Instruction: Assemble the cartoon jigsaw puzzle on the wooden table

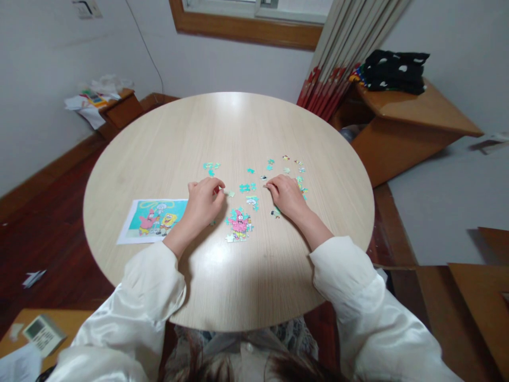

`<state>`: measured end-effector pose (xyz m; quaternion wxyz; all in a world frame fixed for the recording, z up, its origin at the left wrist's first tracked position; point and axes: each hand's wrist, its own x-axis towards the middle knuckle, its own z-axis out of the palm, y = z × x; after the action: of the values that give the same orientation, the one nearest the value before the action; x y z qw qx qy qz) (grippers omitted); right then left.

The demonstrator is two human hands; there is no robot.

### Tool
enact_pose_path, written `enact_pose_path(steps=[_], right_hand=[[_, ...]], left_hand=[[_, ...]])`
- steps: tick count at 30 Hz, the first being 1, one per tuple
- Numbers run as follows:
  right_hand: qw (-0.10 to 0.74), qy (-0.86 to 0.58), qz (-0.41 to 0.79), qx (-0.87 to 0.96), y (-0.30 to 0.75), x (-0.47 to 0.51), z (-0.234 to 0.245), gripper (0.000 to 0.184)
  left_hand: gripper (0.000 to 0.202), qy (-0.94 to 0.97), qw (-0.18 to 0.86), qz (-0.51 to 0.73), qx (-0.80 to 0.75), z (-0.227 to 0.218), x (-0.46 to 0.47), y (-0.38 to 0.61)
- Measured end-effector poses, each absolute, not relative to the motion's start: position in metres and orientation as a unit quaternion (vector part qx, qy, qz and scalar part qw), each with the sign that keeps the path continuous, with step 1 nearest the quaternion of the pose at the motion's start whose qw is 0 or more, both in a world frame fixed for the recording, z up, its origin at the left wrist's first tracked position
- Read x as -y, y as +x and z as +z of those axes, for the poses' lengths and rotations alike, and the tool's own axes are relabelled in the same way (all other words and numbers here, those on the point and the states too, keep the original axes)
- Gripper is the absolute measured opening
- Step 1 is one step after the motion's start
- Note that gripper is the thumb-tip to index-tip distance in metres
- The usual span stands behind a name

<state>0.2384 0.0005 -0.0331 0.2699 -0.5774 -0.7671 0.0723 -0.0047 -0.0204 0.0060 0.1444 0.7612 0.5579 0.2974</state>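
Lying on the round table (238, 286) between the forearms, the joined puzzle section (239, 225) with the pink figure sits nearer the body than either set of fingertips: down and to the right from the left hand (203, 199), down and to the left from the right hand (287, 192), the left one seeming slightly the closer. Its long axis runs away from the body, towards the teal pieces (244, 188) lying between the two hands. The left hand is curled, thumb and forefinger near each other just beside a pale green piece (231, 194); whether it grips anything cannot be told. The right hand has thumb and forefinger almost together, perhaps on a small piece, though the tips show too small to be sure. The left hand and wrist cover the right end of the printed picture (148, 220), and the right hand partly hides a small cluster (303, 190) whose pattern is hard to make out
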Motion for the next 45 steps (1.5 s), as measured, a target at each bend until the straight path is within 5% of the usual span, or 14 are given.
enact_pose_path(steps=[13, 45], right_hand=[[0.379, -0.452, 0.196, 0.783, 0.204, 0.034, -0.01, 0.022], [0.46, -0.423, 0.385, 0.679, 0.208, 0.031, -0.02, 0.021]], left_hand=[[0.014, 0.607, 0.537, 0.402, -0.427, -0.005, 0.032, 0.025], [0.005, 0.583, 0.53, 0.424, -0.446, -0.005, 0.03, 0.024]])
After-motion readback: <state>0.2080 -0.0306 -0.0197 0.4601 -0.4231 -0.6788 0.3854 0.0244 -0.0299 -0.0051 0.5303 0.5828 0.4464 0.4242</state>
